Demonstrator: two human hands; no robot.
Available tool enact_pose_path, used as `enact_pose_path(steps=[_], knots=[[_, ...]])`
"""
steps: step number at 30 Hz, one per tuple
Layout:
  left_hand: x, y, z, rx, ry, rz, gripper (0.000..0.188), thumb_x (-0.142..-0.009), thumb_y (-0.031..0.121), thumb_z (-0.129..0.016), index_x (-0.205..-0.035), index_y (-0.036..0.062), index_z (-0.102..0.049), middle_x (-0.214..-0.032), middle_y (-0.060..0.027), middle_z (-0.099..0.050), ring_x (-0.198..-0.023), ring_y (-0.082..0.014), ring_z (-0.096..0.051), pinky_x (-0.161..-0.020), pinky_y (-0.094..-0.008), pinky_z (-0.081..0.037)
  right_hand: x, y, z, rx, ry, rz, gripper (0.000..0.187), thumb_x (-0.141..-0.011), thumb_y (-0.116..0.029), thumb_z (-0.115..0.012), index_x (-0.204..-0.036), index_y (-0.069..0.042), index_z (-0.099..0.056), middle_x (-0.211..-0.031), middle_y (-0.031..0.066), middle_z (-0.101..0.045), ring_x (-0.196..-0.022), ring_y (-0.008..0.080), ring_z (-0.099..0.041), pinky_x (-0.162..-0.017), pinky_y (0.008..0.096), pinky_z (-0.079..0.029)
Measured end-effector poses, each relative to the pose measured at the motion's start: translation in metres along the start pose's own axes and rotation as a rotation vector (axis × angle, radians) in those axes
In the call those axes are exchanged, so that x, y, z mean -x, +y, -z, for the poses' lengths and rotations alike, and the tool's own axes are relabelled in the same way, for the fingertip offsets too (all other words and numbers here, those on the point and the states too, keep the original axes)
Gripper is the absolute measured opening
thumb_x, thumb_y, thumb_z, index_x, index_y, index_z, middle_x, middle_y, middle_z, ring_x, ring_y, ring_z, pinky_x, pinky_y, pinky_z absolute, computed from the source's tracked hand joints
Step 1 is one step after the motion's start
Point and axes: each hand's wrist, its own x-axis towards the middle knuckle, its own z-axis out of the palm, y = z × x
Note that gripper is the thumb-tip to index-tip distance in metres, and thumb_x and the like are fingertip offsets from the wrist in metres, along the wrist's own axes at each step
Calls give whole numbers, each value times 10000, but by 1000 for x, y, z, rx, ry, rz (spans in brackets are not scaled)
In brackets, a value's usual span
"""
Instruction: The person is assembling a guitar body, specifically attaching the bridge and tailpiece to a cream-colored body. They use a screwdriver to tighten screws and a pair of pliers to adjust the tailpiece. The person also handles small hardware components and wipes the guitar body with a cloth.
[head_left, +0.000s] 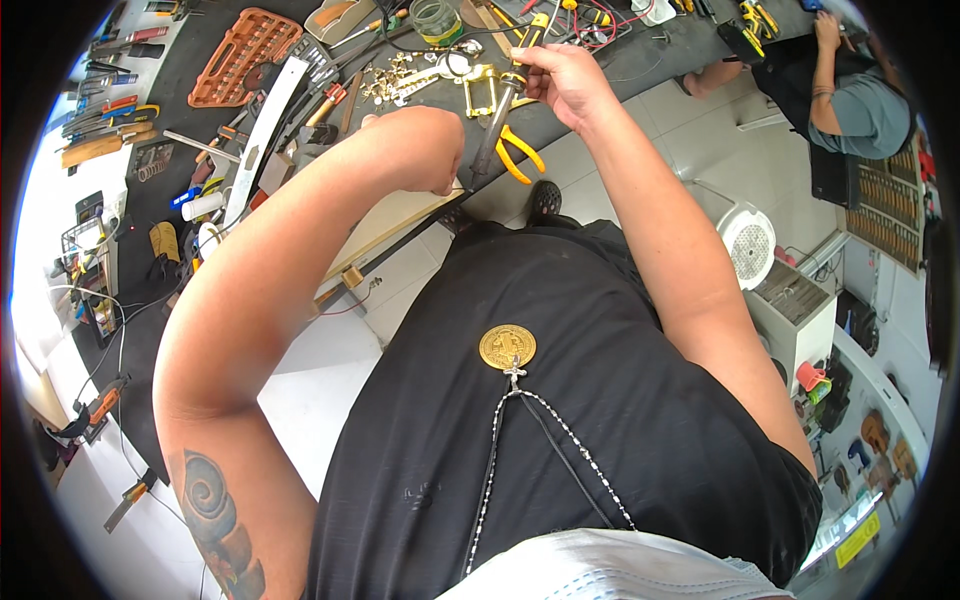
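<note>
My right hand (572, 82) is closed, its fingers pinched at the handle of a soldering iron (493, 140) with a black and yellow grip and a long dark barrel slanting down to the bench edge. My left hand (428, 150) is bent inward near the barrel's lower end. Its fingers curl under, mostly hidden, so what they hold does not show. Yellow-handled pliers (520, 155) lie at the bench edge beside the barrel. Beyond the hands are a brass-coloured metal frame (481, 93) and a scatter of small brass parts (392, 82).
The dark workbench (345, 62) carries an orange tool case (243, 57), a glass jar (437, 20), a long metal strip (262, 140) and many hand tools. Coloured wires (606, 25) lie at the far right. Another person (855, 110) works at right, near a white stool (747, 245).
</note>
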Motion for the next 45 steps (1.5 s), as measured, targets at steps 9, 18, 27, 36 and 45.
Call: enact_pose_path(steps=[9,18,27,36,45], knots=[[-1,1,0,-19,-6,7,238,-858,175,-838,-1096,188,-822,-1100,-45,-794,-1124,-293,-725,-997,-648,-474,3,1,-3,-28,2,5,152,-946,-180,-787,-945,-44,-718,-823,-4,-668,-703,100,-581,-654,280,-487],[0,2,-2,-11,20,-3,221,-840,143,-826,-1058,181,-828,-1071,-61,-798,-1092,-312,-736,-979,-637,-493,6,2,-1,-31,6,2,148,-952,-177,-779,-957,-36,-738,-831,9,-685,-714,108,-601,-662,283,-496],[-1,2,-2,-15,23,-10,229,-839,150,-833,-1066,181,-826,-1076,-61,-799,-1088,-314,-738,-942,-622,-505,5,5,5,-31,17,-8,157,-952,-178,-781,-985,-29,-742,-855,21,-709,-738,120,-636,-699,292,-533],[-2,0,-4,-10,28,-19,254,-831,161,-848,-1083,183,-824,-1066,-57,-799,-1072,-314,-741,-935,-635,-508,8,5,6,-29,24,-11,160,-949,-180,-785,-989,-31,-743,-864,24,-718,-748,122,-647,-703,293,-536],[-3,-1,-4,-7,26,-27,233,-827,162,-851,-1059,176,-827,-1045,-53,-800,-1064,-310,-742,-916,-637,-515,5,8,16,-14,20,-14,151,-948,-178,-785,-957,-33,-745,-855,24,-715,-743,122,-637,-702,294,-520]])
